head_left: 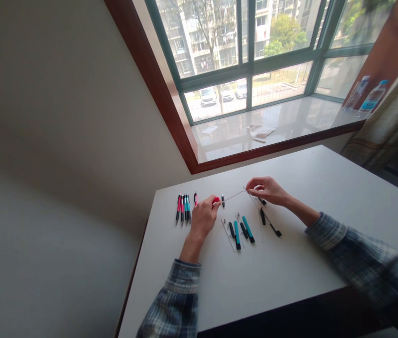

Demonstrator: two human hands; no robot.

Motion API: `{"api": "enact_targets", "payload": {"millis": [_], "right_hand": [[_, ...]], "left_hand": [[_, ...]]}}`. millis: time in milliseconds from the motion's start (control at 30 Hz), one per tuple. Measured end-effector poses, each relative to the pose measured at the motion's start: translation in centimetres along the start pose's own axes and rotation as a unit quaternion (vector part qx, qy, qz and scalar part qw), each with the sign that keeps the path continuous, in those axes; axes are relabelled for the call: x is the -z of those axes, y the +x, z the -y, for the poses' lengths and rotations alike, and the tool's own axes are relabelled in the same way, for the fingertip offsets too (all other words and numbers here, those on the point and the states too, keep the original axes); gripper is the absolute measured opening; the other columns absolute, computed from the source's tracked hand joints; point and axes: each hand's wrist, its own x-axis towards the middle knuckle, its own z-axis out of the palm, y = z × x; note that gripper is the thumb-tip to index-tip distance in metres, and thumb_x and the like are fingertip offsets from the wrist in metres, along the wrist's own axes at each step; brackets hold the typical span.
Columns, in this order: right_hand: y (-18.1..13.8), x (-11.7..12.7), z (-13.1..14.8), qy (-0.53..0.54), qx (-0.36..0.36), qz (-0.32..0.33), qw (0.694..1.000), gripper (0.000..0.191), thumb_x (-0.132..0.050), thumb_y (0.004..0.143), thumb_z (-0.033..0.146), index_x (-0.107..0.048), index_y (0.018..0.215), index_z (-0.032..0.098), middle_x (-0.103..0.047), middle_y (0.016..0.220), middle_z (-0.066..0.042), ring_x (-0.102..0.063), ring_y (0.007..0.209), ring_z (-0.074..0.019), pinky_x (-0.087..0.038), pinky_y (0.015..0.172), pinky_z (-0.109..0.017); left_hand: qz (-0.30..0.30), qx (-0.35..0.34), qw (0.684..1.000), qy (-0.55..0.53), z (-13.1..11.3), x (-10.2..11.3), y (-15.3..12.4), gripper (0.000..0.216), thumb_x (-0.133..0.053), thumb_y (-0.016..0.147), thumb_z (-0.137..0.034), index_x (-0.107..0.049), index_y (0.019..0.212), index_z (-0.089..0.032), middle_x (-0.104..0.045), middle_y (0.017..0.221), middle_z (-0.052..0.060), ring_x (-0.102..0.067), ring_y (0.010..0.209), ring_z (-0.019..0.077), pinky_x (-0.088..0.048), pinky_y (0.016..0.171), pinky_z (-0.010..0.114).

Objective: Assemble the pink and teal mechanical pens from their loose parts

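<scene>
My left hand [204, 216] is closed round a red pen barrel [216, 200], of which only a small part shows. A thin pen refill [233, 196] stretches from there to my right hand [265, 189], whose thumb and fingertips pinch its far end. Behind the refill lies a short black pen grip [223, 200]. In front of my hands, two teal barrels [237, 234] with black ends lie among black grips [232, 230], thin refills and small springs. Below my right hand are more loose black pen parts [274, 228].
Several whole pens [182, 209], red and teal, lie in a row on the white table [290, 272] left of my left hand. The wall and windowsill [230, 148] border the table's far side. Plastic bottles [373, 98] and a cloth [260, 132] rest on the sill.
</scene>
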Motion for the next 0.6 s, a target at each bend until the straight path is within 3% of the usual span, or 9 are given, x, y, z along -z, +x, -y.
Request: {"api": "enact_targets", "payload": {"millis": [600], "right_hand": [[-0.4, -1.3, 0.7, 0.039, 0.003, 0.041, 0.998, 0.029, -0.076, 0.082, 0.046, -0.077, 0.089, 0.017, -0.076, 0.09, -0.007, -0.069, 0.082, -0.0198, -0.057, 0.077, -0.034]], "left_hand": [[0.016, -0.024, 0.998, -0.048, -0.7, -0.2, -0.2, 0.026, -0.051, 0.101, -0.038, -0.072, 0.095, -0.023, -0.074, 0.086, 0.005, -0.065, 0.075, 0.0197, -0.042, 0.067, 0.027]]}}
